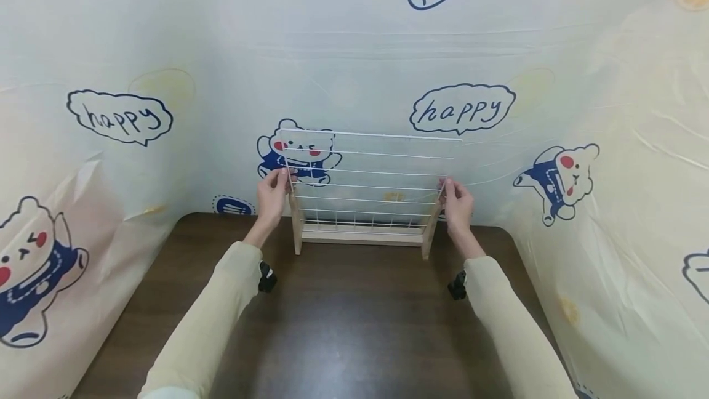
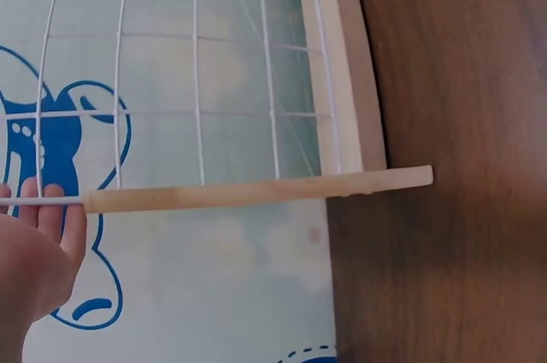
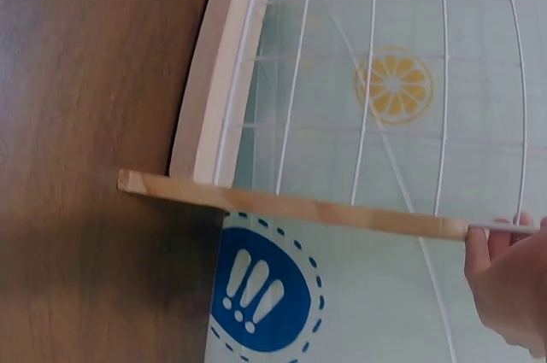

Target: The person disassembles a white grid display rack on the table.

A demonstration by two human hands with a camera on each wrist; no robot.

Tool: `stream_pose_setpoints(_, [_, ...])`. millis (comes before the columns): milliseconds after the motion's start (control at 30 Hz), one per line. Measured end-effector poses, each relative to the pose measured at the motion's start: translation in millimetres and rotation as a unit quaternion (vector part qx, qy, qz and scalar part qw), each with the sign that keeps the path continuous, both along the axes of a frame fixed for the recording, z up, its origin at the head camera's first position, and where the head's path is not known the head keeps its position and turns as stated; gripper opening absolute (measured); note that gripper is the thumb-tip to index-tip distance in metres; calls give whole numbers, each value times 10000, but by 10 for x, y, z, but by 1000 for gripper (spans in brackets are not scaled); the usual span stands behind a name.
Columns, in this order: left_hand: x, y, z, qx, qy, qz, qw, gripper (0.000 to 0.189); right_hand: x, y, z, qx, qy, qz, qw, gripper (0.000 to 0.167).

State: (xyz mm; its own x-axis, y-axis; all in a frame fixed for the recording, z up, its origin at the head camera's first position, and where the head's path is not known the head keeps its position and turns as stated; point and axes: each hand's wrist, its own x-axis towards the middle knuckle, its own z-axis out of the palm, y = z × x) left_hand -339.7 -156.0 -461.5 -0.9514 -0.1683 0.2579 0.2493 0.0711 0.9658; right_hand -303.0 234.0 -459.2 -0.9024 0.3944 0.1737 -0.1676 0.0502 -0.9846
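A white wire grid panel (image 1: 371, 135) stands in a light wooden base (image 1: 362, 239) at the far side of the table, leaning slightly. The base has a slanted wooden leg (image 1: 296, 226) at the left and a matching leg (image 1: 431, 229) at the right. My left hand (image 1: 272, 197) pinches the grid's left edge wire just above the wood, also seen in the left wrist view, where the hand (image 2: 38, 260) is partly cut off. On the opposite side my right hand (image 1: 458, 205) pinches the right edge wire above its leg; the right wrist view shows that hand (image 3: 508, 286) at the wire.
The dark brown wooden table (image 1: 332, 325) extends in front of the rack. A pale cloth (image 1: 354, 66) printed with bears, orange slices and "happy" bubbles hangs close behind it and along both sides. Black wrist cameras (image 1: 267, 277) sit under both sleeves.
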Motion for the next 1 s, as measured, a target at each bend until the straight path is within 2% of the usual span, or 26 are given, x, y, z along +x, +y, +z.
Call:
stream_pose_setpoints(67, [-11, -18, 23, 57, -36, -62, 10000, 42, 21, 31, 55, -34, -87, 271, 9996, 39])
stream_pose_setpoints(200, [-8, -41, 83, 119, -386, -249, 9989, 46, 94, 81, 208, -109, -258, 793, 9965, 38])
stream_pose_setpoints(333, [-3, -62, 142, 190, -666, -363, 9969, 49, 129, 111, 300, -164, -484, 1083, 9928, 40])
stream_pose_setpoints(467, [-23, -91, 160, 292, -814, -420, 9954, 50, 70, 145, 257, -339, -630, 1121, 9911, 44])
stream_pose_setpoints(667, [-45, -134, 160, 259, -1011, -486, 9933, 53, -5, 181, 159, -314, -712, 1032, 9916, 49])
stream_pose_setpoints(1000, [-63, -134, 200, 212, -1018, -516, 9932, 54, 102, 118, 378, -823, -696, 1330, 9852, 47])
